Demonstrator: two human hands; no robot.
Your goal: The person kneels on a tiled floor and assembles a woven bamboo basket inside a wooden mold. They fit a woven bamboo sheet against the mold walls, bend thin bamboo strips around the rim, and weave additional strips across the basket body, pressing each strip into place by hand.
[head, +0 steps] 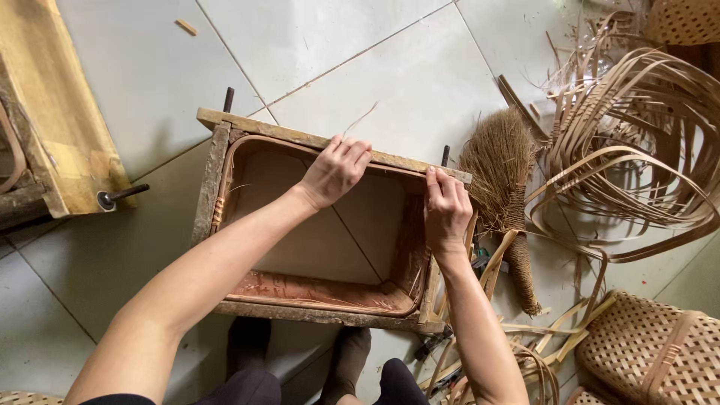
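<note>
Well off to the left of our left hand [335, 169] we see a yellowish wooden plank [56, 112] leaning over the tiled floor [135, 67], with a dark bolt [120, 196] sticking out of its lower end. Our left hand rests on the far rail of a rough wooden frame [208, 187], its fingers curled down over the top edge and pinching a thin pale strand [361, 118] that rises just beyond the fingertips. A reddish-brown cane band [315, 291] lines the inside of the frame, running below and around both hands. Just to the right, our right hand [445, 212] sits at the frame's far right corner, fingers bent and pressed against the rail and the band; we cannot tell whether it grips anything. Right beside that hand lies a small fibre broom [501, 169]. Further right spreads a loose tangle of flat cane strips [637, 150], and below it, near our right forearm, a woven basket [652, 352] lies on the floor.
</note>
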